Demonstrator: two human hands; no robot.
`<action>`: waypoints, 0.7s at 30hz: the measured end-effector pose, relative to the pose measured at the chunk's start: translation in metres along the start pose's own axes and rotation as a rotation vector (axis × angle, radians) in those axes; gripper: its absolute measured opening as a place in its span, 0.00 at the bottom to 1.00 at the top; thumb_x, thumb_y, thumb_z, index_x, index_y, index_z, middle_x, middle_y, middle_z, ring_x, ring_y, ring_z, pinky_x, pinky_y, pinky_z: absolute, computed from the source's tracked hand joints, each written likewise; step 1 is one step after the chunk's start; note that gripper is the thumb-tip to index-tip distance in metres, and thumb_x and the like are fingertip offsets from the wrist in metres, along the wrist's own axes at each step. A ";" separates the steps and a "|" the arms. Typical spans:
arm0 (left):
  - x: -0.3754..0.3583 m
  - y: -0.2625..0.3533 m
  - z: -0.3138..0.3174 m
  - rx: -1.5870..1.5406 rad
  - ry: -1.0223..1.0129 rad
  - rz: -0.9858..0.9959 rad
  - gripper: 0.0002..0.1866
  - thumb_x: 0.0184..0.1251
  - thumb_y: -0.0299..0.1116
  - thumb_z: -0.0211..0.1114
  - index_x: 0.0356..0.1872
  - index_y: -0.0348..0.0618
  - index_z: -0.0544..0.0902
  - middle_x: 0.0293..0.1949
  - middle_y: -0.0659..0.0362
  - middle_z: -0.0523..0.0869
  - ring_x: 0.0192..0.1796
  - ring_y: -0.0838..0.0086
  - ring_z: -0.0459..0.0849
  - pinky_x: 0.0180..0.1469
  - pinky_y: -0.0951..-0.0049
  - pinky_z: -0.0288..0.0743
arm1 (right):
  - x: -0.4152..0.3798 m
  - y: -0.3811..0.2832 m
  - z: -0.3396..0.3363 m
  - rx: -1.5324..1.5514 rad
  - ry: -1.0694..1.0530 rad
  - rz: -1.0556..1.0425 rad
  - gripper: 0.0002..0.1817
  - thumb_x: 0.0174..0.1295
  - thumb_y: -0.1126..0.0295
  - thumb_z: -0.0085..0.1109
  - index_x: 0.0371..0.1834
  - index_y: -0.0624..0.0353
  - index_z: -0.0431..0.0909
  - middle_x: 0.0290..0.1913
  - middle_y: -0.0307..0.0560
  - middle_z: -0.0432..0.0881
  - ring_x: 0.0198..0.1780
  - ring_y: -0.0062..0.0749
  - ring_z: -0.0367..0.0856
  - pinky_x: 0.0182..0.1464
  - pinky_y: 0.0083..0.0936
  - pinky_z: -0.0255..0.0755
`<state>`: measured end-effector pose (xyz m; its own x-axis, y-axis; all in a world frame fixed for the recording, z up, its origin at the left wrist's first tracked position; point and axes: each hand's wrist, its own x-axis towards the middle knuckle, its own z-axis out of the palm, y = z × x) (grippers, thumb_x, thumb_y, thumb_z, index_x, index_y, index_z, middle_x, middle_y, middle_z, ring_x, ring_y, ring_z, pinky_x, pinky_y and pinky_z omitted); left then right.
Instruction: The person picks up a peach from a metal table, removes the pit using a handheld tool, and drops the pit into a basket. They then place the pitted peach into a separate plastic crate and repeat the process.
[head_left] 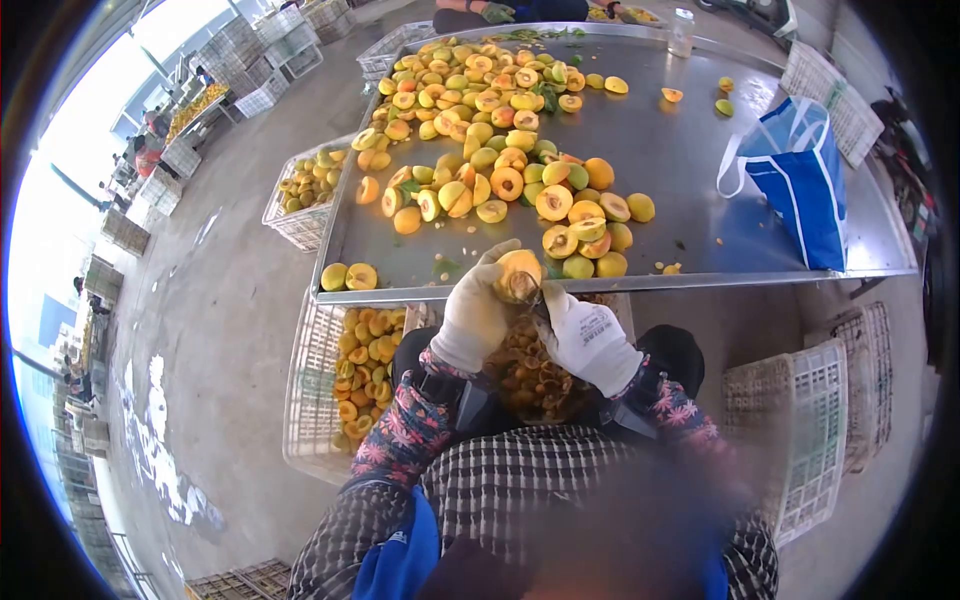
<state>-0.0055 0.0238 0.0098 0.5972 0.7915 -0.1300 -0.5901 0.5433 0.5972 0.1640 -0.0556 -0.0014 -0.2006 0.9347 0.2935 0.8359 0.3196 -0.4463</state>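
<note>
My left hand (474, 318), in a white work glove, is closed around a yellow peach (519, 272) just over the table's near edge. The peach's darker pit area faces me. Close against its right side is my gloved right hand (592, 342), fingers curled together; what they grip is too small and hidden to make out. Beyond my hands, many cut peach halves (508, 184) lie piled on the metal table (690, 220). Below my hands, between my knees, a container of pits and scraps (535, 375) is partly hidden by my gloves.
A white crate (312, 400) of peach halves stands at my left knee, and another crate (300, 228) of fruit is beside the table. A blue bag (800, 190) and a clear bottle (681, 33) stand on the table. Crates (790, 420) stand at right. Another person's gloved hand (497, 13) is opposite.
</note>
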 end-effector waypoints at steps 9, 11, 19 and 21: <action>-0.006 -0.007 -0.022 0.687 -0.032 0.193 0.22 0.82 0.42 0.44 0.67 0.40 0.68 0.56 0.58 0.76 0.57 0.75 0.75 0.61 0.74 0.70 | -0.004 0.016 0.015 -0.003 -0.060 -0.098 0.20 0.64 0.64 0.57 0.55 0.63 0.69 0.33 0.56 0.81 0.32 0.53 0.82 0.34 0.41 0.75; -0.010 -0.006 -0.024 0.758 -0.019 0.170 0.24 0.83 0.45 0.42 0.68 0.40 0.67 0.58 0.57 0.77 0.58 0.73 0.77 0.59 0.73 0.74 | -0.004 0.016 0.017 -0.035 -0.061 -0.111 0.19 0.64 0.64 0.57 0.53 0.62 0.69 0.32 0.55 0.81 0.31 0.52 0.82 0.33 0.41 0.75; -0.015 -0.002 -0.018 1.001 0.002 0.129 0.19 0.83 0.42 0.45 0.59 0.39 0.74 0.50 0.59 0.79 0.55 0.77 0.74 0.60 0.76 0.68 | -0.008 0.018 0.029 -0.005 -0.073 -0.110 0.16 0.63 0.62 0.58 0.49 0.60 0.71 0.30 0.52 0.81 0.29 0.49 0.82 0.30 0.40 0.75; -0.014 -0.001 -0.023 1.112 -0.053 0.093 0.21 0.82 0.44 0.45 0.59 0.38 0.74 0.51 0.58 0.80 0.55 0.76 0.75 0.60 0.75 0.69 | -0.011 0.021 0.030 -0.007 -0.119 -0.109 0.16 0.63 0.62 0.58 0.48 0.60 0.71 0.30 0.52 0.81 0.29 0.49 0.82 0.30 0.41 0.75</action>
<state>-0.0259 0.0187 -0.0073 0.6141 0.7887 -0.0296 0.1645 -0.0912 0.9822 0.1686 -0.0544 -0.0390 -0.3492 0.9065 0.2375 0.8092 0.4195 -0.4114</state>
